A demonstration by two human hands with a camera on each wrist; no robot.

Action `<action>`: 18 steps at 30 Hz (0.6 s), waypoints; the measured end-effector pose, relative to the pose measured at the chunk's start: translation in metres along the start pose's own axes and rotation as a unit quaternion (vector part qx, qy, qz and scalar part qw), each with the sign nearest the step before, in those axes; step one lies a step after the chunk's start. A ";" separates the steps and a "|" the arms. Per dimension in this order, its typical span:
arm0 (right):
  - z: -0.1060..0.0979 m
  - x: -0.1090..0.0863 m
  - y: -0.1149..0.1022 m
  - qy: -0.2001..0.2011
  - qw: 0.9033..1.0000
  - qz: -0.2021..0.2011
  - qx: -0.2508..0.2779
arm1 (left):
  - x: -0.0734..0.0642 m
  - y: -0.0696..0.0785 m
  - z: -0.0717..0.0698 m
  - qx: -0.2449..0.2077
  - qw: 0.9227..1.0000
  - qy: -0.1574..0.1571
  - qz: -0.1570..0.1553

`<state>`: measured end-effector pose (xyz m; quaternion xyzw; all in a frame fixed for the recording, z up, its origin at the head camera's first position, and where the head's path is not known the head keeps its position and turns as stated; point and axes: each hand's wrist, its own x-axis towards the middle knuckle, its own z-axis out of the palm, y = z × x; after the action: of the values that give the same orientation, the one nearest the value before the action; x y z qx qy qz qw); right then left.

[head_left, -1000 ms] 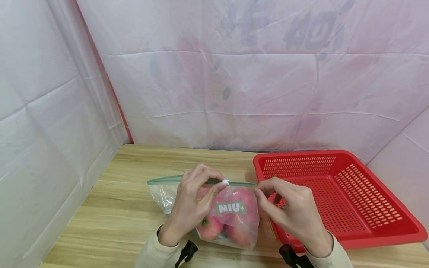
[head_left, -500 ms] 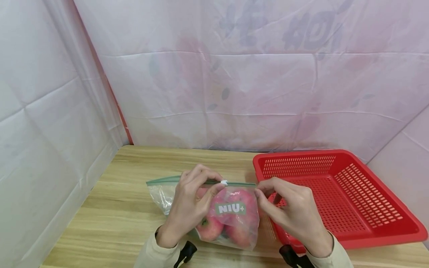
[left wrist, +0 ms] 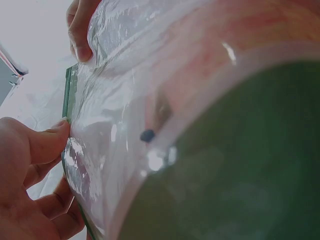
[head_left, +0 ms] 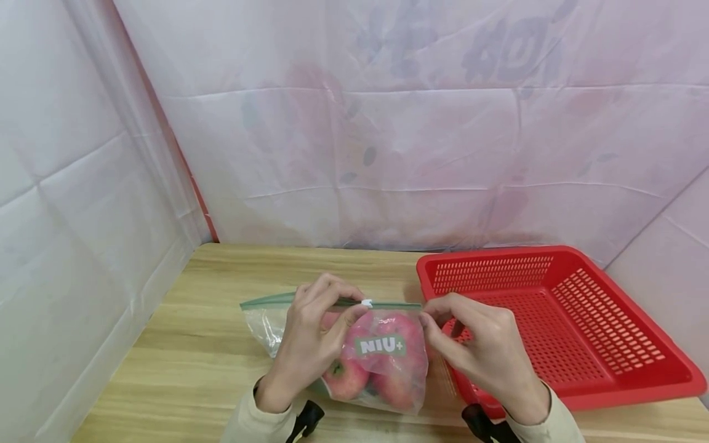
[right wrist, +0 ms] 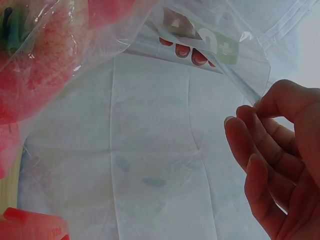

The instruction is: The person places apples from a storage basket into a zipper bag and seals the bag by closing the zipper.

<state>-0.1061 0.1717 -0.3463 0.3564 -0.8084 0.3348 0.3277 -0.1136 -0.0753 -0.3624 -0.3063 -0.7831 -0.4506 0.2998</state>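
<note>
A clear zip bag (head_left: pixel 388 381) with a green seal strip and a "NIU+" label holds several red apples (head_left: pixel 346 376). Its white slider (head_left: pixel 367 303) sits on the strip, pinched between thumb and fingers of my left hand (head_left: pixel 312 335). My right hand (head_left: pixel 484 344) pinches the bag's top right corner, at the strip's end. In the left wrist view, the left thumb lies against the green strip (left wrist: pixel 66 100). The right wrist view has an apple (right wrist: pixel 45 55) close up behind the plastic, and the right hand (right wrist: pixel 280 150) gripping the bag's corner.
A red slotted plastic basket (head_left: pixel 565 394) stands just right of the bag, close beside my right hand. Under everything is a wood-grain table (head_left: pixel 177 344). Pale printed sheets (head_left: pixel 421 141) hang behind and along the sides.
My left hand has slid slightly left along the green strip with the white slider. The right hand keeps its hold on the corner.
</note>
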 end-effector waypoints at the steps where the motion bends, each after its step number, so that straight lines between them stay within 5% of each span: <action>1: 0.000 0.000 0.000 0.000 1.000 0.000 -0.001 | 0.000 0.000 0.000 -0.001 1.000 -0.001 -0.002; 18: -0.002 0.000 0.000 -0.004 1.000 0.007 -0.005 | 0.000 0.000 -0.002 0.007 1.000 -0.002 -0.008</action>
<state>-0.1054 0.1731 -0.3449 0.3502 -0.8140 0.3314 0.3239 -0.1134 -0.0776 -0.3617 -0.2987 -0.7895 -0.4466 0.2965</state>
